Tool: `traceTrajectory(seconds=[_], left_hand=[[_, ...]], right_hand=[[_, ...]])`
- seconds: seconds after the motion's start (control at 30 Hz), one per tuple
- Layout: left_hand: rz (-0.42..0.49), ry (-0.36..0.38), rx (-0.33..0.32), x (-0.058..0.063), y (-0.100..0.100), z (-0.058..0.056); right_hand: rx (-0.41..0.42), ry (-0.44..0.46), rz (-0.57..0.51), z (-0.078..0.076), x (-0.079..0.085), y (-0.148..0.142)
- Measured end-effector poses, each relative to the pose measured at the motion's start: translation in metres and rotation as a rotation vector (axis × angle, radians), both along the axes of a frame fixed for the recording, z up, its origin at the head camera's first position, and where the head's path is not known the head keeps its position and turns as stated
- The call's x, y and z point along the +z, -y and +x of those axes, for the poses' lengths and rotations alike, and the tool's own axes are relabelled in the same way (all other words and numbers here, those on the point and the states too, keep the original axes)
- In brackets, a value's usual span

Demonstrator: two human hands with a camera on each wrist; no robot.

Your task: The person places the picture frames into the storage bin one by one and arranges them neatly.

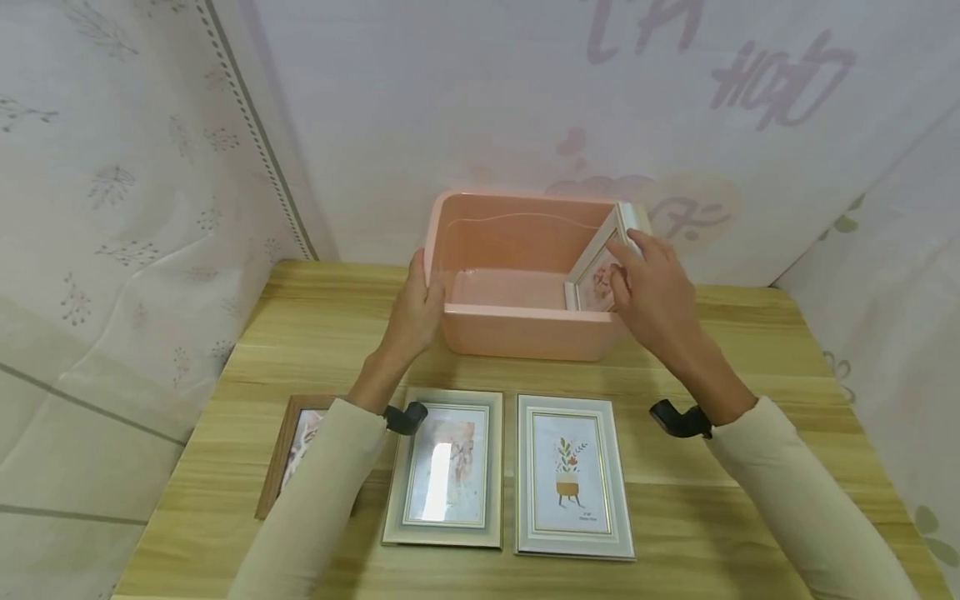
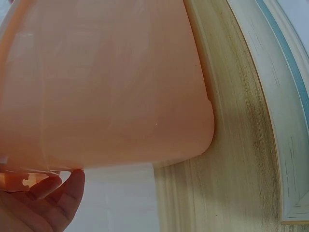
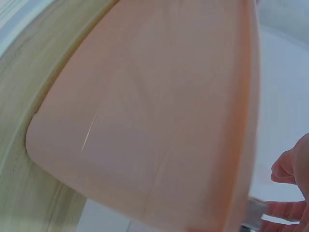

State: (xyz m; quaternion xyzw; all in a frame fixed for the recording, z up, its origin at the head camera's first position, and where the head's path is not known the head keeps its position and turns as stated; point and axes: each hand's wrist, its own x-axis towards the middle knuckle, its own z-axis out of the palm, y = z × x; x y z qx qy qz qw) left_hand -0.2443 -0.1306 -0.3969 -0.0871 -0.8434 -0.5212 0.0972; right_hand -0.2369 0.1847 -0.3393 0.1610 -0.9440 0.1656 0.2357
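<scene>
A pink plastic bin (image 1: pixel 528 335) stands at the back of the table. My left hand (image 1: pixel 411 312) grips its left rim; in the left wrist view the fingers (image 2: pixel 72 193) curl up under the rim's outer side. Inside the bin's right end, a white picture frame (image 1: pixel 588 256) leans with its top edge above the rim. My right hand (image 1: pixel 654 287) is over this frame, fingers touching its upper edge. In the right wrist view, extended fingers (image 3: pixel 287 210) meet the frame's blurred corner (image 3: pixel 253 213), with the thumb apart from it.
Nearer on the wooden table (image 1: pixel 675 517) lie a silvery-gold picture frame (image 1: pixel 492 467), a white picture frame with a plant print (image 1: pixel 525 475) and a brown picture frame (image 1: pixel 281 454), partly under the left sleeve. Printed cloth (image 1: pixel 480 100) hangs behind the table and at both sides.
</scene>
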Motion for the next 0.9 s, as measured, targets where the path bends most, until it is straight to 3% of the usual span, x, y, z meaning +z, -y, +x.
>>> traceTrajectory(seconds=[0.3,0.47,0.57,0.73,0.9], left_hand=[[0.014,-0.028,-0.004,0.001,-0.001,-0.002],[-0.001,-0.021,0.005,0.002,-0.001,-0.002],[-0.019,-0.018,0.016,0.002,0.000,-0.002],[-0.025,-0.014,0.023,0.001,0.000,-0.002],[-0.014,-0.008,0.016,0.000,0.001,-0.002]], right_hand=[[0.198,-0.179,-0.129,0.038,0.001,0.004],[0.341,-0.176,-0.166,0.053,-0.016,0.007],[0.371,-0.066,-0.086,0.058,-0.033,0.008],[0.373,0.278,0.136,0.060,-0.063,0.006],[0.393,0.527,0.193,0.056,-0.087,-0.003]])
